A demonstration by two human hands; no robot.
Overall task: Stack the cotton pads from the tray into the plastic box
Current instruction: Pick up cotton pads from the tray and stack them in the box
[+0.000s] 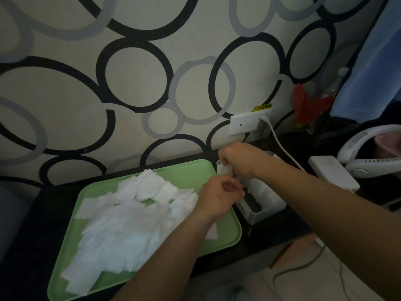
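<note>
Dozens of pads (121,224) lie loose and overlapping on the green tray (195,172) at the near side of the dark desk (39,224), a ragged white heap with none squared up. They look feather-light, soft and floppy, and thin enough to cling together. I'd guess a pinch at one edge or corner, thumb against fingertip, lifts a single one cleanly, while a grab into the heap would likely bring several up crumpled.

Past the heap the left hand (219,196) hovers over the tray's right side, fingers curled in toward the thumb. Whether a pad is caught between them I cannot tell.

Just beside the tray stands the box (263,210), clear-walled, with a row of pads on edge inside and dark bottom showing at its near end. At its far end the right hand (238,162) pinches a white pad (224,170) at the head of that row. Behind it a socket (245,124) sits on the patterned wall (65,83).
</note>
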